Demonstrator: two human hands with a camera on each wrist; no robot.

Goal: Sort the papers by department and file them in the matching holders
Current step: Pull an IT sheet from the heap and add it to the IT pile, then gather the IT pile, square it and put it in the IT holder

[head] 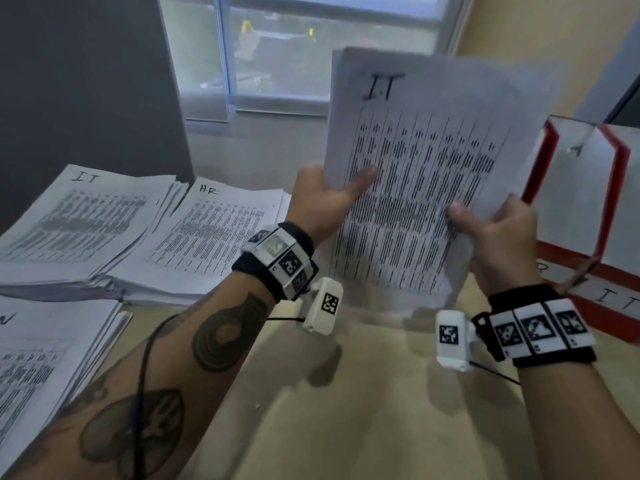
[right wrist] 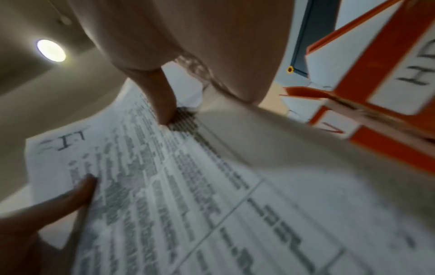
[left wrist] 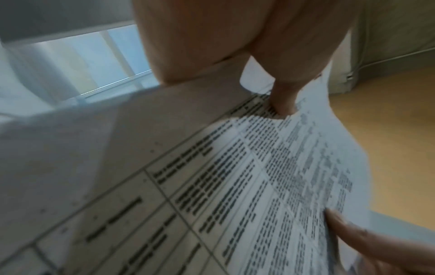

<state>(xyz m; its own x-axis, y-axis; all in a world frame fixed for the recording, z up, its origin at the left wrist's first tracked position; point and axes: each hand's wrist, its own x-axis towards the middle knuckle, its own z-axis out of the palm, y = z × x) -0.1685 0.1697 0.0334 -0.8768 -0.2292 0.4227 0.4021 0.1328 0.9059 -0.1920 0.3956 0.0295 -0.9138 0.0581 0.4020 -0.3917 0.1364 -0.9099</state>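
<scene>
Printed paper sheets [left wrist: 235,186], white with ruled table lines and blurred black text, fill the lower frame, tilted and slightly curved. Left hand [left wrist: 235,46] at top, its thumb [left wrist: 286,100] pressed on the printed face; a fingertip of the right hand [left wrist: 353,238] touches the sheets' lower right edge. Window [left wrist: 94,61] upper left; tan table surface [left wrist: 388,130] at right.

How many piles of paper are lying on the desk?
3. The IT pile lies far left, the HR pile beside it, and a third pile nearest, its label cut off. More may lie out of view.
</scene>
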